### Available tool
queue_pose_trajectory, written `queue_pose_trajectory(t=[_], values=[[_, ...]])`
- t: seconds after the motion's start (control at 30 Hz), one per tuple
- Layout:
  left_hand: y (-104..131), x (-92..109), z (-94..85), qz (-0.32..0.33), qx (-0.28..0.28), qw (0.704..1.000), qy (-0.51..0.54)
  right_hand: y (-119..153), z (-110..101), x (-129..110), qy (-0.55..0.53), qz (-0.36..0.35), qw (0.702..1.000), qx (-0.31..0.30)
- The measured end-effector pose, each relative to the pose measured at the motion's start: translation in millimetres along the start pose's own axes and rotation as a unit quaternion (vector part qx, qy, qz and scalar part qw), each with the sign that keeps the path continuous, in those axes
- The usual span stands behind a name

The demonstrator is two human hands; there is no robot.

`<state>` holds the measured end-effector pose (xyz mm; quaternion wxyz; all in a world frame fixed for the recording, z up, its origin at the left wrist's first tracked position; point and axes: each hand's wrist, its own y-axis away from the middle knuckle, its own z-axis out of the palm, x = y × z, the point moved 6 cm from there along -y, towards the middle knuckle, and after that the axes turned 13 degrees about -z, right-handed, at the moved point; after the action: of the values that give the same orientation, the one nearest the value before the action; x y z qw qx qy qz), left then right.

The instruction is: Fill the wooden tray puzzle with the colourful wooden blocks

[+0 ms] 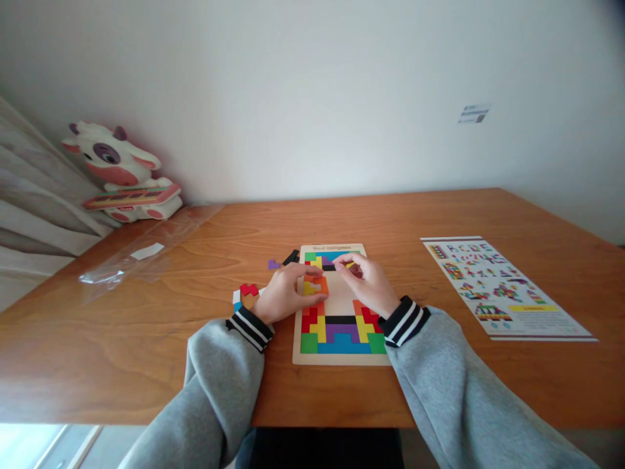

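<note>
A wooden tangram board [342, 358] with a pale frame lies on the table, with coloured block pieces filling its near and far ends. Bare wood shows across its middle. My left hand [283, 290] reaches over the board's left edge, thumb and index finger around an orange puzzle piece [323, 285] beside a yellow piece [310, 287]. Over the right half is my right hand [368, 281], its fingers curved and apart, the fingertips near a black piece [329, 268] at the far end. I see nothing held in it. Both hands partly cover the pieces.
Loose pieces, including a red one [249, 289] and a purple one [273, 264], lie left of the board. A printed pattern sheet [508, 286] is at the right. Clear plastic wrapping [131, 260] and a cow-shaped toy keyboard [131, 195] stand at the left.
</note>
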<state>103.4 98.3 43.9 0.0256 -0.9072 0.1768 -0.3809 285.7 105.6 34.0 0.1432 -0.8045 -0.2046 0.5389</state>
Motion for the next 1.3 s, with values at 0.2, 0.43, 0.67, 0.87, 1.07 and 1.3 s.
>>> queue_pose_trajectory(t=[0.2, 0.43, 0.67, 0.87, 1.07, 1.3], values=[[1, 2, 14.0, 0.104, -0.033, 0.993, -0.039, 0, 0, 1, 0.010, -0.008, 1.000, -0.006], [7, 5, 8.3, 0.170, -0.014, 0.983, -0.070, 4, 11, -10, 0.063, -0.113, 0.985, -0.118], [15, -13, -21.0, 0.166, 0.042, 0.982, -0.083, 15, 14, -20, 0.139, -0.269, 0.933, -0.193], [22, -7, -18.7, 0.200, 0.002, 0.977, -0.069, 20, 20, -22, 0.170, -0.301, 0.907, -0.241], [24, -2, -14.2, 0.213, -0.016, 0.975, -0.065, 20, 21, -21, 0.207, -0.284, 0.901, -0.255], [23, -5, -14.4, 0.221, -0.003, 0.973, -0.067, 22, 28, -20, 0.221, -0.271, 0.895, -0.277]])
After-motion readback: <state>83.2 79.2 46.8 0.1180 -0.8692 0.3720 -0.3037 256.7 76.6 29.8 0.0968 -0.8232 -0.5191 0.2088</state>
